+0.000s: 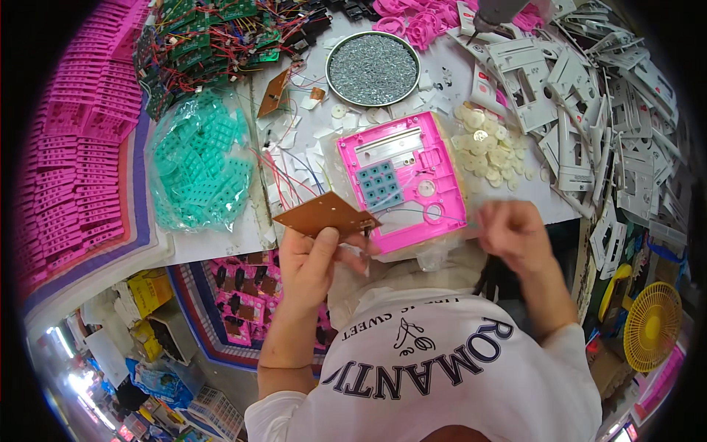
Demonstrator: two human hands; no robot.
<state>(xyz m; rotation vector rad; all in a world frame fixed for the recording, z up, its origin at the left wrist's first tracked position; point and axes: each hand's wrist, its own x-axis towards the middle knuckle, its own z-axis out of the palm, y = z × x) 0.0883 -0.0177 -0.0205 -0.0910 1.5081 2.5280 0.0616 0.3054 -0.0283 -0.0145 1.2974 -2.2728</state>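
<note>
My left hand (pixel 313 258) grips a brown circuit board (pixel 328 214) by its near edge, thumb on top. Red and blue wires trail from the board's far side. A thin greenish wire (pixel 412 211) runs from the board's right corner across a pink plastic housing (pixel 434 158) toward my right hand (pixel 512 232). That hand is blurred, its fingers drawn together at the wire's end. The housing lies in front of me on clear plastic wrap. Set into it is a grey-blue rubber keypad (pixel 379 184); a metal strip and round openings also show there.
Beyond the housing stands a round tin of small screws (pixel 374 68). Cream discs (pixel 486 144) lie to the right, near white plastic frames (pixel 582 110). At left are a bag of teal keypads (pixel 202 162), pink housings (pixel 81 162) in stacks, and wired green boards (pixel 213 40).
</note>
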